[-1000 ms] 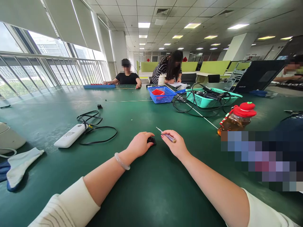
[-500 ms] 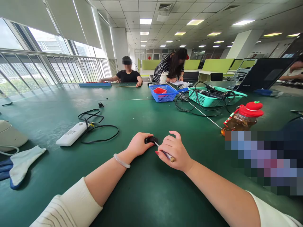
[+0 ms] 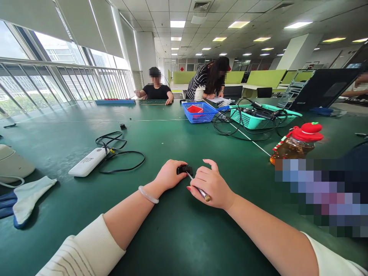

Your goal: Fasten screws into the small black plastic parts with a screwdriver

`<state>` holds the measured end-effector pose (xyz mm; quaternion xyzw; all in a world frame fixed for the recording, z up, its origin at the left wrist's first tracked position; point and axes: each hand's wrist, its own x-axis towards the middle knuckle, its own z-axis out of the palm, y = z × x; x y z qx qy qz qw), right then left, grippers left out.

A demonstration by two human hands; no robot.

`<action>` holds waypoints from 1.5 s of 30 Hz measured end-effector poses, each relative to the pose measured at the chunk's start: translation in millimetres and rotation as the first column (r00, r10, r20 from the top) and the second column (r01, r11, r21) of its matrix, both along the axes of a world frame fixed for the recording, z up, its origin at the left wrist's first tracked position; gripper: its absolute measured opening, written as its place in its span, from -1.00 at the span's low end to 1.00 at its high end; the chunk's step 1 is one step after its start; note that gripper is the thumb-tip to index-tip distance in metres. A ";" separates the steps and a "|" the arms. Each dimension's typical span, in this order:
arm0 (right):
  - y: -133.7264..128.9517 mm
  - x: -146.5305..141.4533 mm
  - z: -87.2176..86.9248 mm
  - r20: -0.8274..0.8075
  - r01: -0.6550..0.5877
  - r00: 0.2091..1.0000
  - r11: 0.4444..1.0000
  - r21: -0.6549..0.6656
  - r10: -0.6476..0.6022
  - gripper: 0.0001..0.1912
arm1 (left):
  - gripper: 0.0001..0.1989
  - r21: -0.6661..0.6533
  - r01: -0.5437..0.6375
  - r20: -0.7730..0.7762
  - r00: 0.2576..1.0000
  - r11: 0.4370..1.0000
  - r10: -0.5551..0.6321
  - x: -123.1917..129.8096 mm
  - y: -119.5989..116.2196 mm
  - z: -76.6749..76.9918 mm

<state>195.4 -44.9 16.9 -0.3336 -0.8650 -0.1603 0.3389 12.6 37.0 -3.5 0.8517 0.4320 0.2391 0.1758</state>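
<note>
Fingers of the left hand [image 3: 169,175] pinch and pin a small black part [image 3: 184,169] flat against the green worktop [image 3: 178,237], closed on its near-left side. The right hand [image 3: 212,184], just right of the part, is curled tight around a slim screwdriver [image 3: 198,187] held like a pen, its metal tip resting on the part's near edge.

The part looks like hard plastic: stiff, very light, and small enough to skid or flip on the smooth mat if the tip presses off-centre. By that judgement it is best held by its side walls, pressed down, with the top left free for the tool. The screwdriver is thin and rigid, and seems easiest to steer from low on the handle, close to the shaft.

Left of the part and further off lie a white power bank [image 3: 88,161] with a looped black cable [image 3: 123,157]; a pale glove [image 3: 27,197] sits further left still. Right of the part stands a bottle with a red cap [image 3: 296,143]. Beyond it are a blue basket [image 3: 199,115] and a teal basket [image 3: 258,119] full of wires, and other people work at the far end.
</note>
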 end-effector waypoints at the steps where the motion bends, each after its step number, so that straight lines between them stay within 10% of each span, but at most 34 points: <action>1: -0.2 -0.6 -0.4 0.001 -0.004 1.000 1.000 0.010 0.004 -0.73 | -0.67 0.003 -0.004 0.000 1.000 1.000 0.004 0.2 0.1 -0.3; 33: 4.0 -0.8 -9.8 0.171 0.007 0.985 0.995 -0.098 0.010 -0.79 | -0.64 0.004 -0.005 -0.024 1.000 1.000 0.005 -0.2 1.8 0.2; 45: 3.1 0.7 -3.5 -0.031 0.052 0.998 0.997 -0.048 -0.054 -0.72 | -0.59 0.001 -0.018 -0.031 0.999 1.000 0.018 0.0 1.3 0.3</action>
